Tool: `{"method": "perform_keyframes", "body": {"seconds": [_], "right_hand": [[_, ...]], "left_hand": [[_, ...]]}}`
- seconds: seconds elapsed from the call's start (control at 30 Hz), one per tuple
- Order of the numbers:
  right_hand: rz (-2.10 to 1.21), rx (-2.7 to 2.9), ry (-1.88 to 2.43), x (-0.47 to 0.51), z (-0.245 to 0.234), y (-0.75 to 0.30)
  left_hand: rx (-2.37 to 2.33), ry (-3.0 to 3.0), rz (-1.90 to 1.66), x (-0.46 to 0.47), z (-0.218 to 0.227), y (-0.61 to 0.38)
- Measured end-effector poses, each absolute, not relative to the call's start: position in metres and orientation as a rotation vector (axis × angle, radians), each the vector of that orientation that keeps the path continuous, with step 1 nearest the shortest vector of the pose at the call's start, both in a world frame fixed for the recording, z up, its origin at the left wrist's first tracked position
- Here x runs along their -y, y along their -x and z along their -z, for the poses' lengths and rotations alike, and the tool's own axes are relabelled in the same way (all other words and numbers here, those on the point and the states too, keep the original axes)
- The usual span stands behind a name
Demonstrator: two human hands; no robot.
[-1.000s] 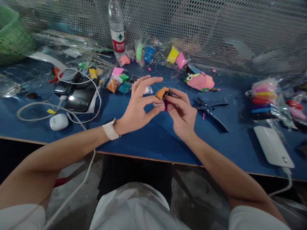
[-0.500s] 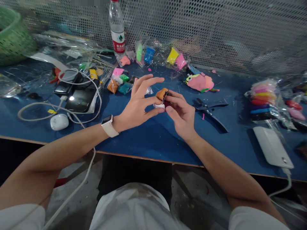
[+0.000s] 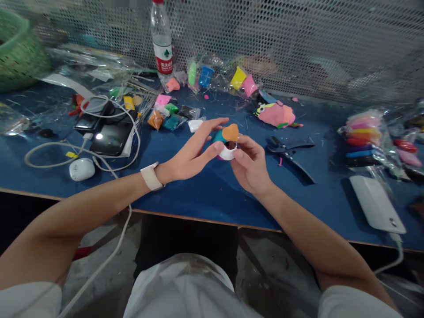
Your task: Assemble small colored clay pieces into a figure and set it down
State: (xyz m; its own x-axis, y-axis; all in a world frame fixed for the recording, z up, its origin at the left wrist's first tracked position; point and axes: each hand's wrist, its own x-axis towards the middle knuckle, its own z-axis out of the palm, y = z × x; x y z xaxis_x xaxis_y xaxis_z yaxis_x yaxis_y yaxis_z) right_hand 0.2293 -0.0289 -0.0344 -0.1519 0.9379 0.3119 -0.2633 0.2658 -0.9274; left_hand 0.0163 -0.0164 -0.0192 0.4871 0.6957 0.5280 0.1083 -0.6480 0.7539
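Between my hands, above the blue table (image 3: 195,194), is a small modelling clay figure (image 3: 229,132) with an orange top, a teal side, a white rim below and a bit of purple underneath. A dark hollow shows in its middle. My left hand (image 3: 195,152) grips it from the left, thumb on the white rim and fingers stretched behind the teal side. From the right, my right hand (image 3: 250,163) pinches it between thumb and bent fingers. Some of its far side is hidden by my fingers. A white clay packet (image 3: 195,126) lies just behind my left hand.
Black pliers (image 3: 291,157) lie right of my hands, with a pink clay fish (image 3: 276,115) beyond. Clay packets (image 3: 162,117), a water bottle (image 3: 162,48) and a mesh panel (image 3: 298,48) stand behind. Phone (image 3: 112,137) and cables are left; a power bank (image 3: 377,203) sits right.
The clay figure has been turned, so its orange top, teal side and white rim now face up. My left hand's raised fingers have come down and closed in behind it.
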Motion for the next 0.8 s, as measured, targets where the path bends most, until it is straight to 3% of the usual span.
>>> {"method": "perform_keyframes", "body": {"seconds": [0.8], "right_hand": [[-1.438, 1.181, 0.754, 0.0275, 0.0288, -0.2334]], "left_hand": [[-0.564, -1.969, -1.025, 0.0131, 0.0239, -0.0172]]}}
